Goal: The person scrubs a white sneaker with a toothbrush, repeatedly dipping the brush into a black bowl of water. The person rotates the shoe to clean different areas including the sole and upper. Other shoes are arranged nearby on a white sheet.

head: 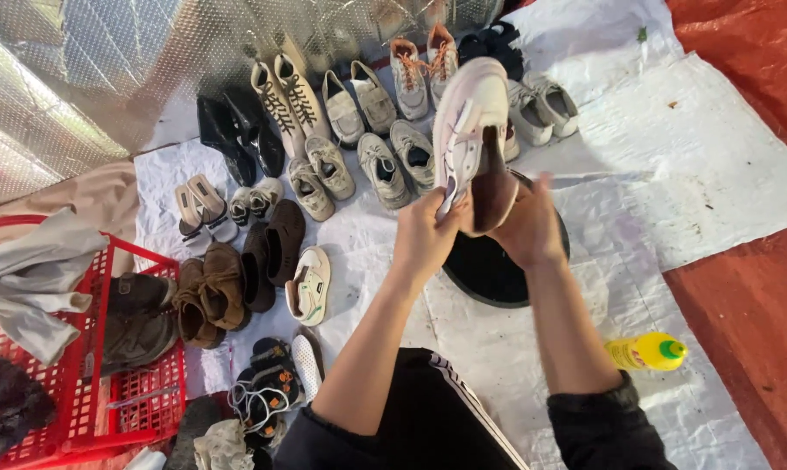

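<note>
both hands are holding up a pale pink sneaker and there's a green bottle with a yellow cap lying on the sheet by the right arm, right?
Not quite: the bottle is yellow with a green cap, as the head view shows. The rest holds: the left hand and right hand hold up the pale pink sneaker, and the bottle lies on the white sheet by the right arm.

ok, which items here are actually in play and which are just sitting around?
In hand:
- pale pink sneaker, held up by left hand and right hand
- black round basin directly below the hands

Lying about:
- rows of shoes on the white sheet
- brown boots
- yellow bottle
- red crate with grey cloth
</note>
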